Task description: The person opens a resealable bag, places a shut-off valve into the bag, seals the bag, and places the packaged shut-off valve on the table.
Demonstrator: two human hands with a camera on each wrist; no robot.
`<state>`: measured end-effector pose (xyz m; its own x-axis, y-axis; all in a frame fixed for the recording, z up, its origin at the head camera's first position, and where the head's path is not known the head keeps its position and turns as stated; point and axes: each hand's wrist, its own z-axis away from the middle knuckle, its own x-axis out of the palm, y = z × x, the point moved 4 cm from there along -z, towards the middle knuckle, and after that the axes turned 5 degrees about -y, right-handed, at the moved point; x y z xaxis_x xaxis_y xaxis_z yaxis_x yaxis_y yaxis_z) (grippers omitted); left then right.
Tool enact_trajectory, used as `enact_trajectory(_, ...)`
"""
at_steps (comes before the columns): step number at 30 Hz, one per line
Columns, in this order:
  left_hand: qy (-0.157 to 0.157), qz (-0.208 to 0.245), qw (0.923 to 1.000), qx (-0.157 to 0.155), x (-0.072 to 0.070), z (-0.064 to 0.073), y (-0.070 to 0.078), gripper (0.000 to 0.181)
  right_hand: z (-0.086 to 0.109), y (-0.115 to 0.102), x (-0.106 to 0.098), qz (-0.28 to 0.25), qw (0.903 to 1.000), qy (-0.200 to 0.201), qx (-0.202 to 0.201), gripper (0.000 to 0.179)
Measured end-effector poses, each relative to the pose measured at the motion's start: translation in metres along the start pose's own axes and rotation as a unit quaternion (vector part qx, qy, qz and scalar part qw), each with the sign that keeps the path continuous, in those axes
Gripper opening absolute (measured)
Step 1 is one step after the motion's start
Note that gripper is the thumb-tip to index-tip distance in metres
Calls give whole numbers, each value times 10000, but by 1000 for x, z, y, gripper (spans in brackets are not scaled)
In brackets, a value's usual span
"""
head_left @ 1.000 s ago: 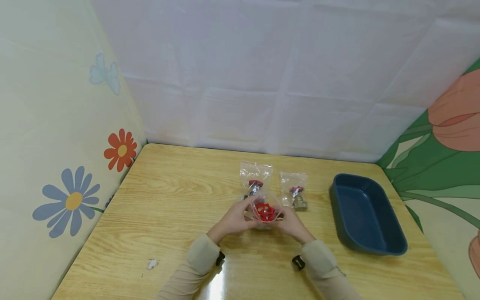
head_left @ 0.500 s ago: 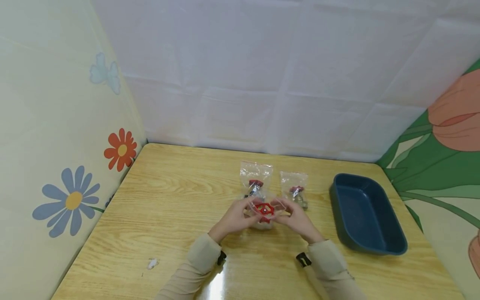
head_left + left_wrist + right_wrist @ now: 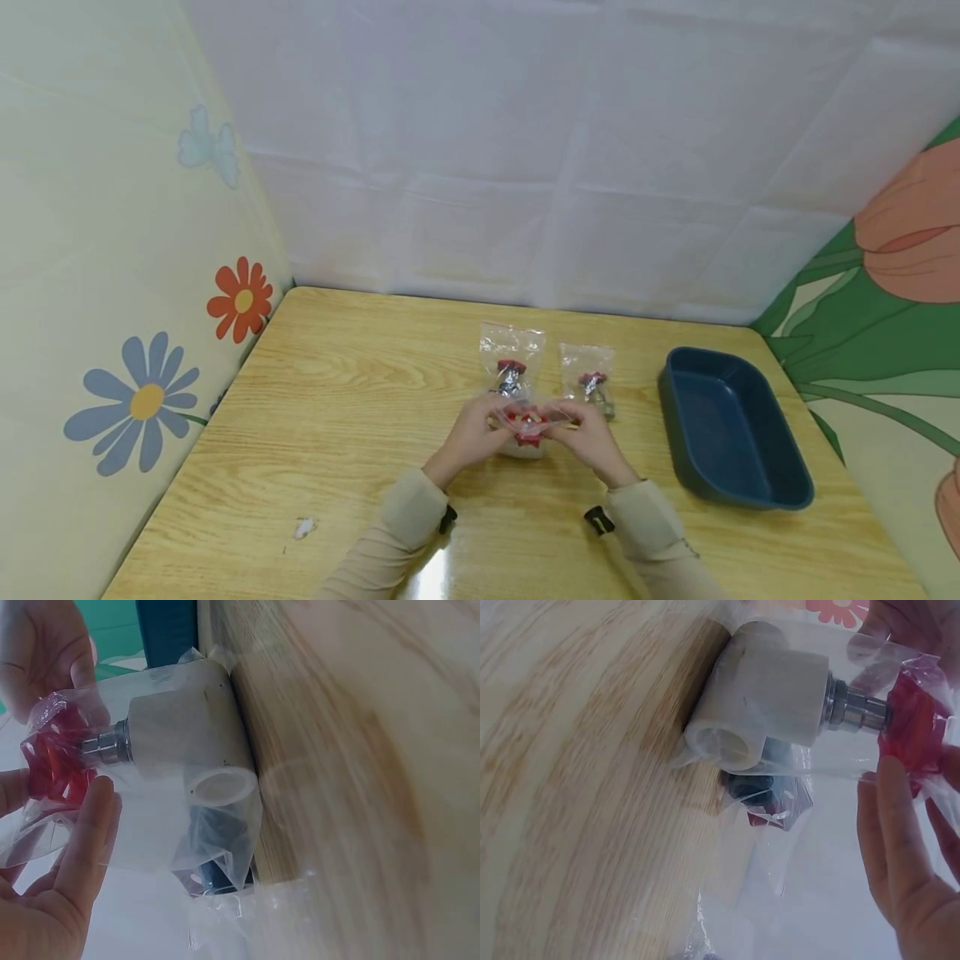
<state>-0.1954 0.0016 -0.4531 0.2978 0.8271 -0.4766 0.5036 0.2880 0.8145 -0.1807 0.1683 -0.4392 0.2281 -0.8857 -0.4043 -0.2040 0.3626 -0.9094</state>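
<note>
A valve with a white plastic body, a metal stem and a red handwheel stands upright inside a clear plastic bag on the table. From the left, my left hand pinches the bag's top edge, its fingers beside the handwheel. My right hand pinches the same edge from the right. Between the two hands the bag's mouth is drawn out sideways over the red handwheel. Just behind lies a bagged valve with a dark red handwheel, partly hidden by the hands.
Another bagged valve lies behind my right hand. A dark blue plastic tub stands on the right of the wooden table. White sheeting hangs behind, and flower-printed panels flank both sides.
The bag's mouth has gone from a wide round opening to a narrow, flattened one over the handwheel. My right hand has shifted slightly right. The other bags and the tub stay put.
</note>
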Motion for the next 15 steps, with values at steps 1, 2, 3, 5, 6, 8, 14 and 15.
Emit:
enact_trajectory(1,52,-61,10000,36,0,0,0,21,0,0,0,-86,10000,26,34,19)
enact_trajectory(2,111,-108,9999,67,0,0,0,20,-1,1,1,-159,9998,44,84,18)
enact_trajectory(3,167,-149,9997,99,0,0,0,20,-1,2,1,-260,9995,57,140,17)
enact_trajectory(5,264,-194,9994,146,0,0,0,18,-1,3,2,-424,9987,84,254,17)
enact_trajectory(6,300,-193,9992,156,0,0,-1,17,-2,3,2,-439,9986,123,279,18)
enact_trajectory(8,355,-166,9991,129,0,-1,-1,17,-2,3,2,-427,9984,172,320,18)
enact_trajectory(14,278,24,9994,-203,-1,0,-2,25,-2,1,-1,-42,9994,193,283,20)
enact_trajectory(15,263,59,9993,-276,-2,1,-3,27,-1,1,-1,39,9994,184,284,20)
